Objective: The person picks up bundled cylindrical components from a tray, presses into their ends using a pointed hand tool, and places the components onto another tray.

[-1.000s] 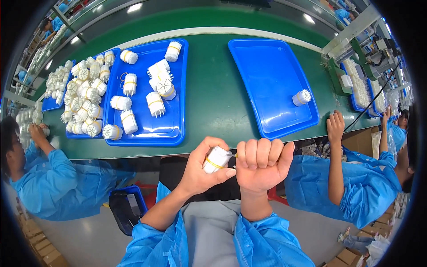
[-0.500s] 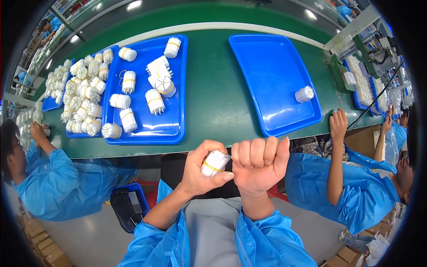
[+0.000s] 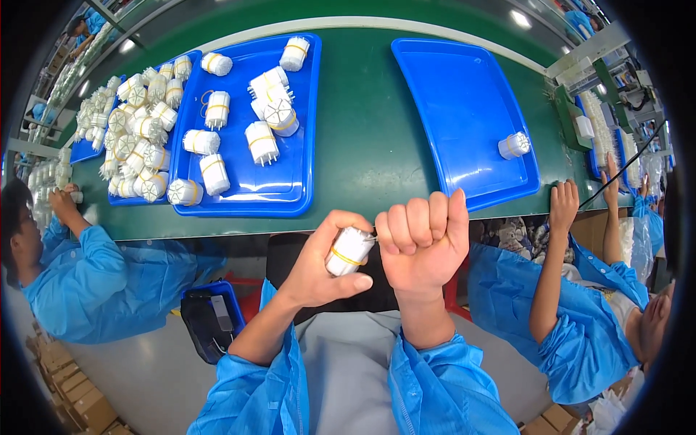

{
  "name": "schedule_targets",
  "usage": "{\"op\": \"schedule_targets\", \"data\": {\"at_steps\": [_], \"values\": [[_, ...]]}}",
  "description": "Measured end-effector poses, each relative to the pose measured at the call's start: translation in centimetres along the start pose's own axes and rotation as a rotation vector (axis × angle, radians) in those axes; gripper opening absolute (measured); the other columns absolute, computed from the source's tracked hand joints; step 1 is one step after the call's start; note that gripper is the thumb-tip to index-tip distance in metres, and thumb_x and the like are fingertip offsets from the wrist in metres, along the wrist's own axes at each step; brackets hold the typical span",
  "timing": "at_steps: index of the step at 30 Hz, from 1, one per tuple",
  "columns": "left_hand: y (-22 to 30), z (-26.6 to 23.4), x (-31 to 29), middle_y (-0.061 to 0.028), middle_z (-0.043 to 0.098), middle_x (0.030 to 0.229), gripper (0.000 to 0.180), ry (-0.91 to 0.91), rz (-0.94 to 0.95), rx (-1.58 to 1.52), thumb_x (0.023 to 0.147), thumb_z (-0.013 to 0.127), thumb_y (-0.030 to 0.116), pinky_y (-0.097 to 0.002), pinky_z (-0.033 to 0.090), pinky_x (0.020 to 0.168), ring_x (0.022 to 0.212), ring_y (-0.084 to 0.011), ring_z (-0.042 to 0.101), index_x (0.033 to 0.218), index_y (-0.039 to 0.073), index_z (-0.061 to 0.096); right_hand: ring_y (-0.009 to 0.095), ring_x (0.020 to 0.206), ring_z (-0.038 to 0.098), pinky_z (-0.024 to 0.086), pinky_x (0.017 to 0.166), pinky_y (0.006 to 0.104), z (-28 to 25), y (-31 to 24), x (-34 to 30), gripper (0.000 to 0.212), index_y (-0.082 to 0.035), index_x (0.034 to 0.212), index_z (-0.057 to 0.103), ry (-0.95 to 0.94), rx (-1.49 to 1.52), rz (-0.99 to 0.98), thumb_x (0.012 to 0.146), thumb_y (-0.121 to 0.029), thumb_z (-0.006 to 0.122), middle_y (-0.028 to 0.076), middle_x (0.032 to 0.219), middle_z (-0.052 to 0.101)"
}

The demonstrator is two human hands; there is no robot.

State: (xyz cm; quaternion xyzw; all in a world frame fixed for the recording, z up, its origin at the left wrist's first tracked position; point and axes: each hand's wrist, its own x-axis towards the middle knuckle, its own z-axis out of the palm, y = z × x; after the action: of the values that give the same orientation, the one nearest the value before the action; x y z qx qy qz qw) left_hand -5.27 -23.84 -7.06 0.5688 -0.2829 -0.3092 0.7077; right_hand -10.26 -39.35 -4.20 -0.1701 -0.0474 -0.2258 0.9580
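In my left hand (image 3: 316, 267) is a white cylindrical bundle of plastic pieces (image 3: 351, 246), bound with a yellow rubber band. Fingers and thumb wrap around its sides, and its pronged end points up and to the right. Beside that end, my right hand (image 3: 425, 243) is closed in a fist with the palm side facing me. A thin, greyish tip shows between the fist and the bundle; what it belongs to is hidden by the fingers. Both hands are in front of the green table's near edge.
Several banded bundles lie in a blue tray (image 3: 304, 145) at the left, with a heaped pile (image 3: 138, 138) beyond it. One bundle (image 3: 514, 146) sits in the right blue tray (image 3: 471, 101). Co-workers in blue sit on both sides; one's hand (image 3: 562, 205) rests at the table edge.
The table and trays have shifted upward and slightly right in the picture. My hands keep nearly the same hold, with the bundle a little more upright. A hand at the far right has moved.
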Motion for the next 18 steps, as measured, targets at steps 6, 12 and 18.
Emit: {"op": "schedule_targets", "data": {"at_steps": [6, 12, 18], "values": [[0.2, -1.1, -0.7, -0.0114, 0.053, 0.117, 0.087, -0.281, 0.005, -0.094, 0.074, 0.083, 0.017, -0.0327, 0.046, 0.088, 0.107, -0.0180, 0.054, 0.142, 0.007, 0.030, 0.014, 0.047, 0.028, 0.031, 0.050, 0.0310, -0.2, -0.1, 0.2, 0.053, -0.015, 0.063, 0.031, 0.027, 0.156, 0.043, 0.108, -0.040, 0.021, -0.003, 0.053, 0.030], [0.4, -1.2, -0.3, -0.0132, 0.052, 0.129, 0.076, -0.191, 0.113, -0.080, 0.075, 0.083, 0.010, -0.0371, 0.047, 0.098, 0.119, -0.0223, 0.054, 0.139, 0.004, 0.042, 0.013, 0.048, 0.029, 0.031, 0.051, 0.0304, -0.3, -0.2, -0.1, 0.053, -0.015, 0.064, 0.032, -0.017, 0.112, 0.036, 0.108, -0.041, 0.020, -0.003, 0.053, 0.031], [-0.6, -0.4, -1.3, -0.0155, 0.050, 0.132, 0.075, -0.140, 0.078, -0.221, 0.071, 0.084, 0.005, -0.0379, 0.048, 0.097, 0.117, -0.0222, 0.055, 0.136, 0.003, 0.046, 0.012, 0.048, 0.029, 0.030, 0.050, 0.0300, -0.1, 0.0, -0.5, 0.053, -0.015, 0.064, 0.032, -0.028, 0.065, 0.012, 0.108, -0.042, 0.020, -0.003, 0.054, 0.031]]}}
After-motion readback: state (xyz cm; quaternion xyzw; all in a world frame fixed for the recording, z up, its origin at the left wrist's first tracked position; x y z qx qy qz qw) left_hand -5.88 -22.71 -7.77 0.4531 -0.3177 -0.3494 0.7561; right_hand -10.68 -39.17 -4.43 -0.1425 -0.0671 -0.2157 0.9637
